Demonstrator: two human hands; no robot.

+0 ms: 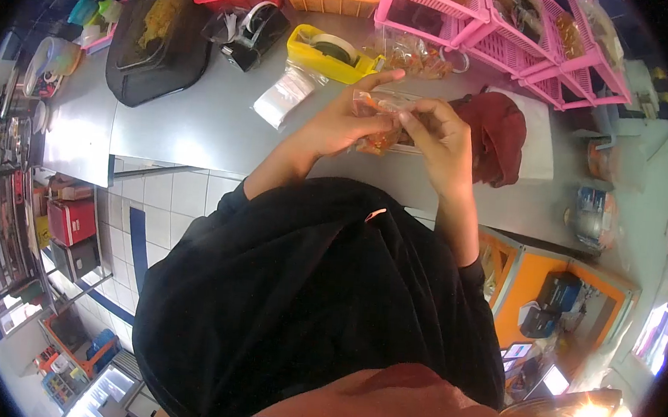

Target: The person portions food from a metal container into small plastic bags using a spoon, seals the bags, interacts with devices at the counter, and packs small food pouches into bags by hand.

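Observation:
Between my two hands is a small clear plastic bag [381, 139] with reddish-orange food inside. My left hand [340, 124] grips the bag's left side, its thumb across the front and the index finger stretched out. With thumb and fingertips, my right hand [441, 138] pinches the bag's upper right edge. Just beyond the hands stands a yellow tape dispenser [302, 55] with a roll of tape. Left of it lies a stack of clear plastic bags [284, 96]. More filled bags [414, 55] rest behind my fingers. A dark red cloth cap [498, 135] sits right of my right hand.
A black tray [180, 81] holding yellowish food is at the left of the metal table [177, 132]. Red [232, 0] and orange baskets [329, 4] and pink racks [478, 36] line the back. A black device [244, 51] stands near the tray.

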